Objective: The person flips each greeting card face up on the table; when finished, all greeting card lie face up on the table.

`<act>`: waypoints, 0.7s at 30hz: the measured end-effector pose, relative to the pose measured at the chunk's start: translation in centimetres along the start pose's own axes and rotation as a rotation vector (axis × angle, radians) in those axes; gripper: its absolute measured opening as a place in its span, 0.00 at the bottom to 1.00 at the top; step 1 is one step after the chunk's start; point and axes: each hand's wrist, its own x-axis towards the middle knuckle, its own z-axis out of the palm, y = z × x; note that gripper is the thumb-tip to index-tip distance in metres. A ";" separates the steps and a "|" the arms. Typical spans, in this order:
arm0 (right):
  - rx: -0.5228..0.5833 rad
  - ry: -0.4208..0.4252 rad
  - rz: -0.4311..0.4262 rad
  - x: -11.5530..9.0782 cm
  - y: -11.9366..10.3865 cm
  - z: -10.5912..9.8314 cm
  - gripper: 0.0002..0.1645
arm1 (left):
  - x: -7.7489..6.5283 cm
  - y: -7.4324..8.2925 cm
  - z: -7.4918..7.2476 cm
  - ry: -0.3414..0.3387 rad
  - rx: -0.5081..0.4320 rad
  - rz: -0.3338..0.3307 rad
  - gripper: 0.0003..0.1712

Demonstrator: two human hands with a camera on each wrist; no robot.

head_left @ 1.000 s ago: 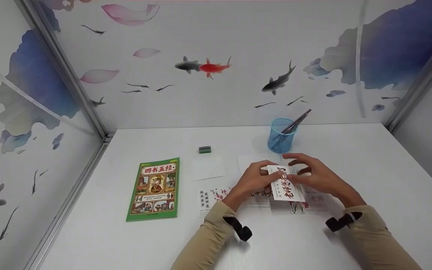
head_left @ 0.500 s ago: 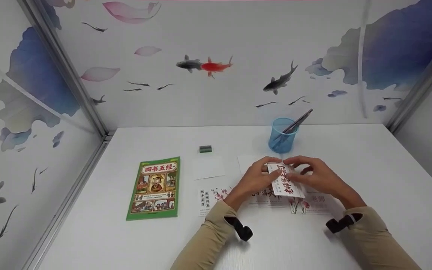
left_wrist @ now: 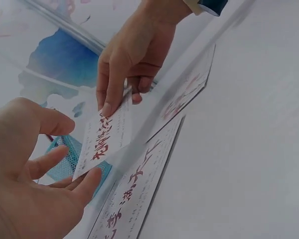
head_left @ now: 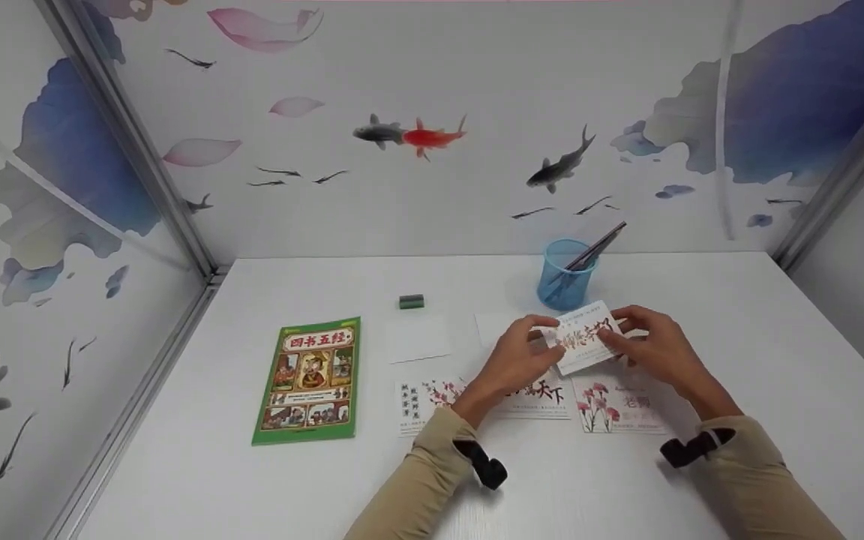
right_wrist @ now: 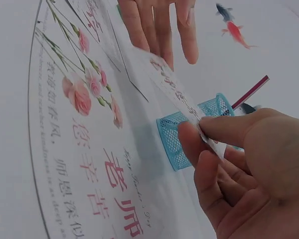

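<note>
A small white card with red brush lettering point(head_left: 582, 337) is held above the table, tilted. My right hand point(head_left: 653, 352) pinches its right edge between thumb and fingers, as the right wrist view point(right_wrist: 249, 164) also shows. At the card's left edge is my left hand point(head_left: 518, 360), its fingers spread and loosely bent, the tips by the edge; whether they touch it is hard to tell. Under the hands lie a carnation card point(head_left: 619, 405), a card with dark red lettering point(left_wrist: 144, 184) and, partly covered by the left wrist, a blossom card point(head_left: 428, 401).
Behind the held card stands a blue mesh pen cup point(head_left: 563, 281) with dark pencils point(head_left: 597, 246). A green picture book point(head_left: 308, 382) lies at the left. Blank white cards point(head_left: 417, 339) and a small green-and-dark block point(head_left: 411, 301) are farther back.
The held card has turned from nearly upright to lying crosswise and risen slightly toward the pen cup. My right hand has shifted right; the left fingers have loosened at its left edge.
</note>
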 end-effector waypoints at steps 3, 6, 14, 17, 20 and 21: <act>0.057 0.044 -0.009 0.0 0.3 0.0 0.45 | -0.1 0.1 0.7 -0.053 0.230 0.029 0.24; 0.058 0.085 -0.017 0.0 0.7 0.0 0.40 | -0.1 0.1 1.7 -0.110 0.449 0.078 0.23; -0.173 0.085 0.023 -0.1 1.6 -0.3 0.33 | 0.3 0.6 3.6 -0.133 0.889 0.160 0.24; -0.292 0.043 0.048 -0.2 1.4 -0.4 0.37 | 0.4 0.8 3.8 -0.143 0.961 0.121 0.24; -0.359 0.026 0.049 -0.3 1.2 -0.4 0.37 | 0.5 1.1 3.8 -0.139 1.001 0.112 0.25; -0.373 0.027 0.048 -0.3 1.2 -0.4 0.37 | 0.5 1.1 3.8 -0.139 1.005 0.114 0.26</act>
